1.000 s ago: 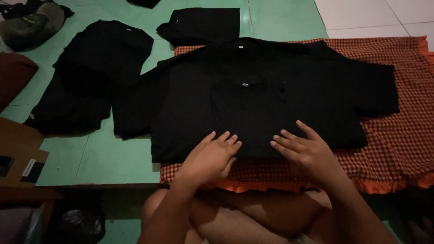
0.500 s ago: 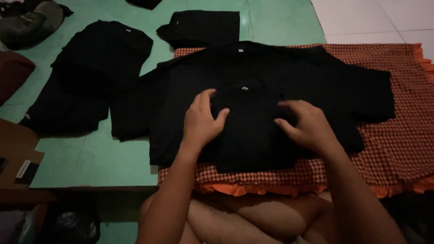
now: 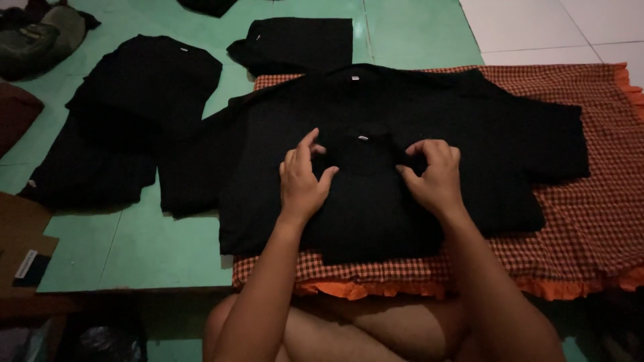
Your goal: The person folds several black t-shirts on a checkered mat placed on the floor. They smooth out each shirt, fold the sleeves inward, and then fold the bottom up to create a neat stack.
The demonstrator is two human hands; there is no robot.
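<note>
Moved up the frame since the earlier frames: both hands, then lower on the garment, now near its collar at centre.

Left hand (image 3: 303,182) resting palm-down on the small shirt (image 3: 365,201), fingers loosely spread and slightly curled, thumb out to the right; open, gripping nothing clearly. Right hand (image 3: 433,177) just right of the collar, fingers bent and pinching the black cloth at the small shirt's shoulder. Forearms reaching in from the bottom edge, bare knees below.

Small shirt lying folded at centre frame, on top of a big shirt (image 3: 483,141) spread flat with sleeves out to left and right. Both on a red-and-white checked cloth (image 3: 590,228) with an orange hem, filling the right and lower middle. Green floor (image 3: 134,248) under and left of it; white tiles in the upper right corner.

Labels: a small white tag (image 3: 363,138) at the small shirt's collar, between the two hands; another white tag (image 3: 353,77) at the big shirt's neck, just above. A third pale tag on the shirt pile (image 3: 134,100) at upper left. Folded black shirt (image 3: 295,43) at top centre.

Brown cardboard (image 3: 20,234) at the lower left edge, bearing a small dark rectangular label with a pale strip. Grey-green bag (image 3: 37,40) in the upper left corner.
</note>
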